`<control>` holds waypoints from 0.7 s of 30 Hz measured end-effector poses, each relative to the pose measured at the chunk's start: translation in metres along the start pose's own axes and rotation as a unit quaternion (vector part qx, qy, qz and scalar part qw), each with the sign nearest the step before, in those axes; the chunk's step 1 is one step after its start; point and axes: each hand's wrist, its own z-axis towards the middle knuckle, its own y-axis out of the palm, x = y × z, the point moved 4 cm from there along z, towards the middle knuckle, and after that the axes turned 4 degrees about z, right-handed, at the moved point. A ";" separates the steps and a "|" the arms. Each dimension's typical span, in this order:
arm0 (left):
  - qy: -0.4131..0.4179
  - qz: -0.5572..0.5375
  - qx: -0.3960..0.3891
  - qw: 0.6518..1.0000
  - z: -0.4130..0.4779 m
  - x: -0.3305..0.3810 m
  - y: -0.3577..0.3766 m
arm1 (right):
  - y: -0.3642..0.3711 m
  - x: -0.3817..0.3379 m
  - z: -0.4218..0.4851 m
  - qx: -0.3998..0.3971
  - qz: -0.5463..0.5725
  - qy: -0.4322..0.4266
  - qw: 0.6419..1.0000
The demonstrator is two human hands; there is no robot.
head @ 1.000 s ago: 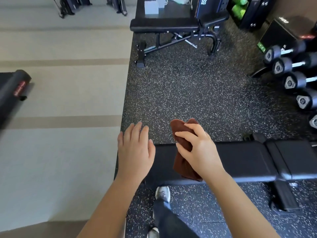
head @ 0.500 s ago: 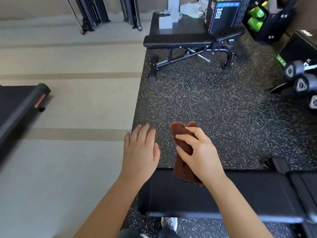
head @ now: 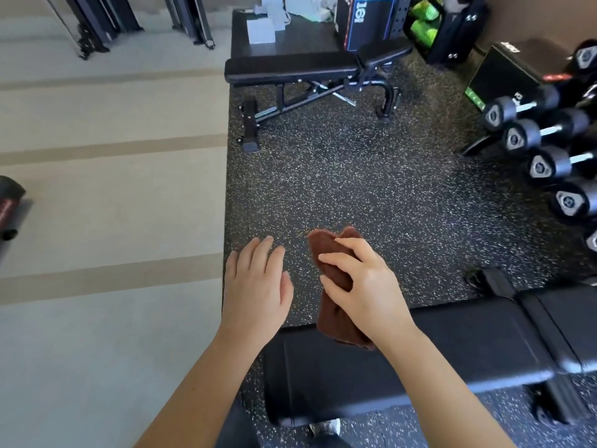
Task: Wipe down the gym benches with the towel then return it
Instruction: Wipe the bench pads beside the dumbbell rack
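My right hand (head: 365, 286) grips a folded brown towel (head: 331, 270) above the far edge of the near black bench (head: 452, 347), which runs across the bottom of the view. The towel's lower end hangs over the bench pad. My left hand (head: 258, 286) hovers flat with straight fingers just left of the towel, holding nothing, past the bench's left end. A second black bench (head: 290, 67) stands farther off at the top centre on the speckled rubber mat.
A rack of black dumbbells (head: 542, 163) lines the right side. Boxes and a black platform (head: 310, 37) sit behind the far bench. Pale flooring (head: 106, 205) lies left of the speckled mat (head: 355, 189). A black padded item (head: 8, 202) shows at the left edge.
Both hands have lifted off the near bench, the towel still in my right hand. The view has tipped up and back, so the far bench appears lower and larger.
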 end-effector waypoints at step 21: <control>0.123 -0.054 -0.022 0.991 0.113 -0.234 0.009 | 0.149 -0.118 0.147 0.062 -0.027 0.092 0.993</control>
